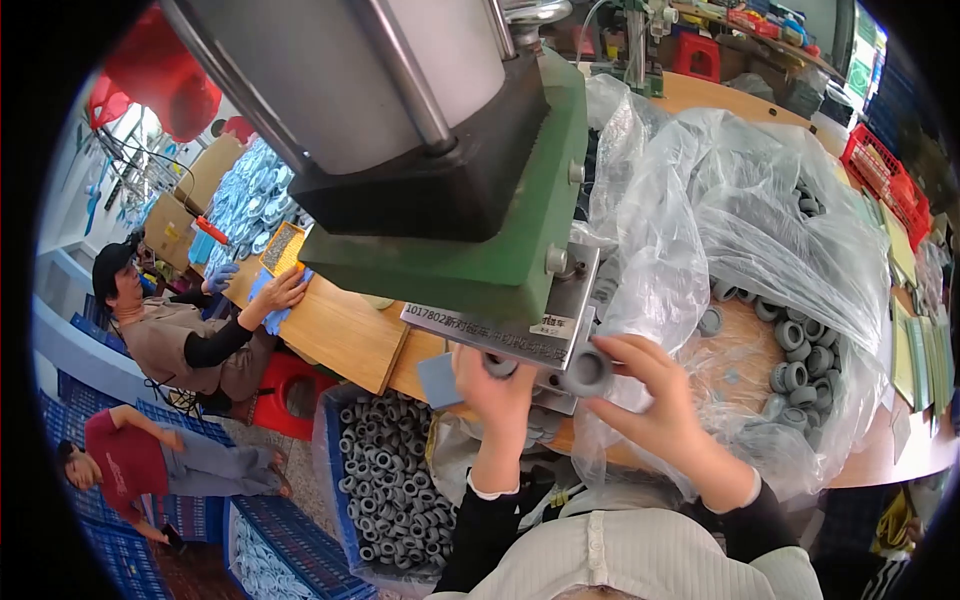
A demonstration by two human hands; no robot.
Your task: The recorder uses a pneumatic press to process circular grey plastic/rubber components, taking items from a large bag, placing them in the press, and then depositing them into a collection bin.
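My right hand (655,400) pinches a grey rubber ring (587,371) by its rim, right under the metal plate (500,335) of a green press machine (470,250). Just left of it, my left hand (493,385) is closed on another grey ring (499,365) at the same plate. A small grey-blue square pad (438,380) lies on the wooden table (345,330) beside my left hand. To the right, loose grey rings (800,355) lie heaped inside an open clear plastic bag (740,220).
A blue crate (335,480) full of grey rings stands on the floor below the table. A seated person (190,335) works at the table's left end; another person (150,465) crouches lower left. Red baskets (885,180) and green sheets (915,350) sit at right.
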